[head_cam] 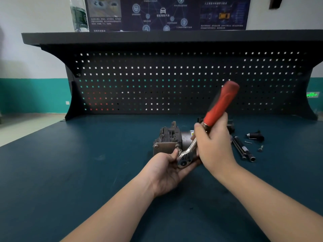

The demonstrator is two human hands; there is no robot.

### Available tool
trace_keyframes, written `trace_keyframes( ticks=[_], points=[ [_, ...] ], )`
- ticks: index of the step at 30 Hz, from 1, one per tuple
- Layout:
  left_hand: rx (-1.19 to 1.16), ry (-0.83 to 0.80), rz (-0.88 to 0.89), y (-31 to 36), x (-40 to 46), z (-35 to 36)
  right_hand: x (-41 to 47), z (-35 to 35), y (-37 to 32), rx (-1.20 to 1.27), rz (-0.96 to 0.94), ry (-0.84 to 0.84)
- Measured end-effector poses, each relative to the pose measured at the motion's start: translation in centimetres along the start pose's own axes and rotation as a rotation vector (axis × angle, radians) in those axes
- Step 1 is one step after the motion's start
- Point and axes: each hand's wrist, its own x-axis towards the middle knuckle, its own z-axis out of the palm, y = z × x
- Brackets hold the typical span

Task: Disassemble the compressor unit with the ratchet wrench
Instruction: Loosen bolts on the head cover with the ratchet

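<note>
The grey metal compressor unit (167,138) stands on the dark teal bench top (87,163), near its middle. The ratchet wrench (221,102) has a red handle that points up and to the right; its chrome head (183,158) sits low at the unit's front right corner, by a bolt. My right hand (214,144) grips the wrench at the bottom of the red handle. My left hand (167,170) lies palm up under the chrome head, fingers cupped round it and thumb near the bolt. The socket is hidden.
To the right of the unit lie long black bolts or extension bars (243,148), a small black part (256,135) and loose screws (260,148). A black pegboard back (157,81) rises behind the bench. A water bottle (79,14) stands on the top shelf.
</note>
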Motion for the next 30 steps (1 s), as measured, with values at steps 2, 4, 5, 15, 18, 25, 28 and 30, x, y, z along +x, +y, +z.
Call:
trace_keyframes(
  ticks=[2, 4, 5, 15, 18, 25, 28, 30],
  points=[
    [0.054, 0.051, 0.019, -0.2, -0.2, 0.3, 0.1, 0.1, 0.2, -0.033, -0.051, -0.002],
    [0.407, 0.292, 0.264, 0.3, 0.0, -0.5, -0.3, 0.0, 0.8, -0.012, -0.067, 0.051],
    [0.691, 0.454, 0.477, 0.8, 0.3, -1.2, -0.5, 0.0, 1.2, 0.013, -0.075, 0.074],
    [1.604, 0.608, 0.907, 0.5, 0.9, -1.7, -0.7, -1.0, 2.6, 0.028, -0.086, 0.109],
    [1.680, 0.579, 0.959, -0.7, 0.2, -0.9, 0.3, -2.3, 2.9, 0.067, -0.029, 0.115],
    [1.134, 0.779, 0.994, -2.1, -1.8, 0.6, 0.8, -4.7, 2.3, 0.182, 0.092, -0.041],
    [0.801, 0.632, 0.617, -2.4, -1.9, 1.5, 0.9, -4.6, 2.2, 0.118, 0.011, -0.076],
    [0.614, 0.473, 0.211, -2.5, -1.5, 2.9, 1.0, -4.5, 2.1, 0.075, -0.037, -0.072]
  ],
)
